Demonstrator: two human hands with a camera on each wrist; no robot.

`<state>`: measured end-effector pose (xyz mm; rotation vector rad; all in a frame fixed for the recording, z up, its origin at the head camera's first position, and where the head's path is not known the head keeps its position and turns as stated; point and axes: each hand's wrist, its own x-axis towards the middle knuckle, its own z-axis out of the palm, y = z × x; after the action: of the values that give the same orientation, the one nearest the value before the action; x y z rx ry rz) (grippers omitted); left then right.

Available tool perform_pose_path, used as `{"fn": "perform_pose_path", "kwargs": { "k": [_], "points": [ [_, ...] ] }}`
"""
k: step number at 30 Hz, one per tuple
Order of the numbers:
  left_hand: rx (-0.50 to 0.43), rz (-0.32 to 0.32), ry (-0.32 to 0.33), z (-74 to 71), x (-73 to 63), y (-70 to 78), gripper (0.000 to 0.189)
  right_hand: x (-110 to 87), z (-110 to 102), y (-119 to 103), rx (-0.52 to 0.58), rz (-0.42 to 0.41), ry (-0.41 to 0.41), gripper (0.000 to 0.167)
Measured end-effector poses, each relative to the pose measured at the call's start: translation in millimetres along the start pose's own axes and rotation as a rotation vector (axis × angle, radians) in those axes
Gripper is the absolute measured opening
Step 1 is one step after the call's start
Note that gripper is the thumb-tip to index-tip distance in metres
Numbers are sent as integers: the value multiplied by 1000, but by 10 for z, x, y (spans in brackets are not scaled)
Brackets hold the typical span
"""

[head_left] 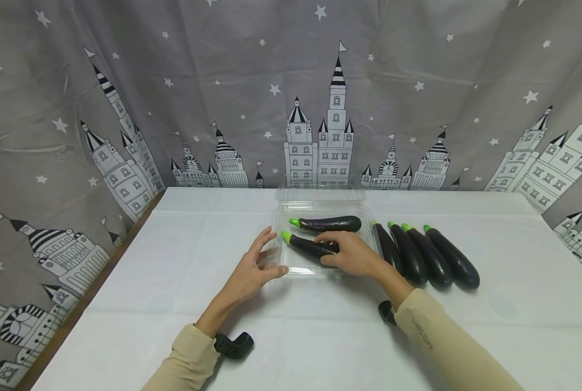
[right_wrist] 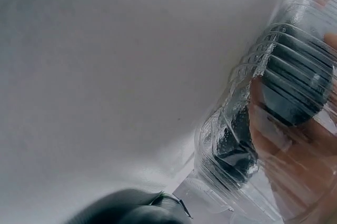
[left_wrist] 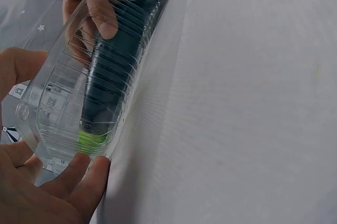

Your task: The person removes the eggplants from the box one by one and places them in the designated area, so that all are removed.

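Note:
A clear plastic clamshell container (head_left: 291, 263) stands with its lid (head_left: 320, 195) raised at the back. Two dark purple eggplants with bright green stems lie inside, the rear eggplant (head_left: 331, 224) and the front eggplant (head_left: 304, 245). My right hand (head_left: 352, 254) reaches into the container and grips the front eggplant around its thicker end. At the container's left side is my left hand (head_left: 252, 271), fingers spread and thumb by the front corner. In the left wrist view, fingertips (left_wrist: 96, 174) of that hand touch the clear wall near the green stem.
Several more eggplants (head_left: 437, 260) lie side by side on the white table (head_left: 320, 336), just right of the container. A grey curtain (head_left: 393, 81) printed with castles and stars hangs behind. Each wrist wears a black device.

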<state>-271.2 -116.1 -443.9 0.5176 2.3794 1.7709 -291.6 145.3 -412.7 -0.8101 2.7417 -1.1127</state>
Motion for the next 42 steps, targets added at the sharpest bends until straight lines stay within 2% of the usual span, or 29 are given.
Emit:
{"fn": "perform_pose_path", "kwargs": {
  "k": [6,11,19,28,35,42],
  "points": [
    [-1,-7,-1,4,9,-7,83,-16,-9,13,14,2,-2,48],
    [-7,0,-6,14,22,-6,83,-32,-18,13,11,-8,45,43],
    [-7,-1,-1,3,9,-18,84,-15,-8,22,19,-9,57,42],
    [-5,7,3,-5,9,-12,83,-17,-15,2,122,34,116,44],
    [-14,4,-4,-8,12,-4,82,-10,-17,13,151,17,111,41],
    [-5,-2,-3,-5,15,-1,82,-3,-15,6,162,63,107,40]
  ]
}}
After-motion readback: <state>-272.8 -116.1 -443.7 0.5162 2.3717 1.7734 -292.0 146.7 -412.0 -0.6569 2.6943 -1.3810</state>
